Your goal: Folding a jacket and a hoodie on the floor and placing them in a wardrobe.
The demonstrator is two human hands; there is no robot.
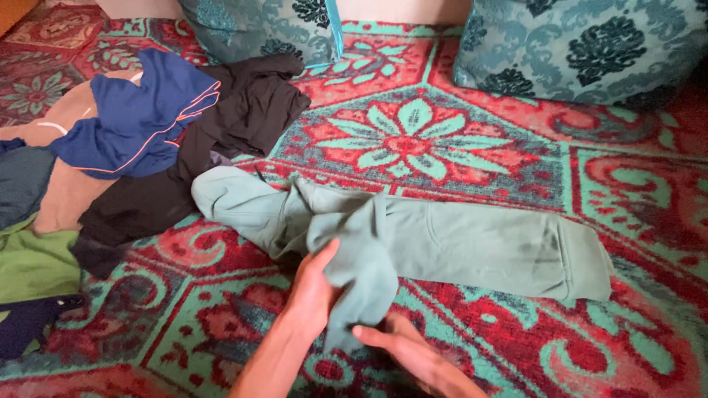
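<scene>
While both hands are working low in the view, the left hand is closing its fingers around a bunched fold of the grey-green sweatshirt, thumb on top and cloth pinched beneath. The right hand is lying just beside it, fingers only loosely curled, their tips touching the hanging end of that same fold; whether they are actually gripping it cannot be told. Beyond the fingers the sweatshirt is stretching across the patterned red carpet, its long axis running left to right, hem end pointing right. Farther left of the fingers, a black garment, a blue garment and a green cloth are lying heaped. Farthest off, two teal cushions are resting.
</scene>
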